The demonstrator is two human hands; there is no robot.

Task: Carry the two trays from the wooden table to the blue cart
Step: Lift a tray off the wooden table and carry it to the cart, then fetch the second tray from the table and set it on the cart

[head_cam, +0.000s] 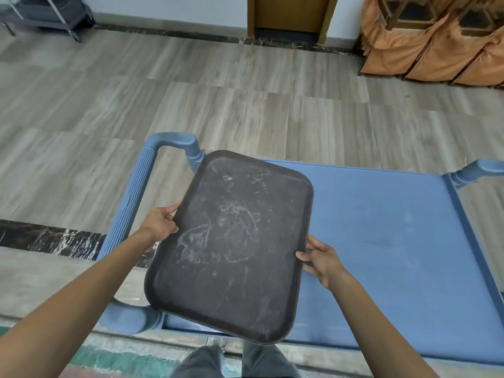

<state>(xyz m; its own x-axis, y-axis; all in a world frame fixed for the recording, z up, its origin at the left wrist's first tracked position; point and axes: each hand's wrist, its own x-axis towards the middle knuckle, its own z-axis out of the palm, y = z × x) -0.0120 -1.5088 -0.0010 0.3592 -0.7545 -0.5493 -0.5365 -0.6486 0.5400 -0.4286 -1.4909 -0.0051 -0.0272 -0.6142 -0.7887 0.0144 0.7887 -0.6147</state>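
Observation:
A dark brown, scratched rectangular tray (pixel 231 246) is held over the left end of the blue cart (pixel 381 227), turned at an angle to it. My left hand (pixel 161 223) grips the tray's left long edge. My right hand (pixel 320 259) grips its right long edge, thumb on the rim. Whether the tray touches the cart's top I cannot tell. Only one tray is in view, and the wooden table is out of sight.
The cart's ribbed handle (pixel 131 203) runs along its left end. Orange-covered chairs (pixel 436 42) stand at the back right, a grey metal cart (pixel 49 15) at the back left, a wooden door (pixel 291 15) in the far wall. Wood-look floor lies beyond.

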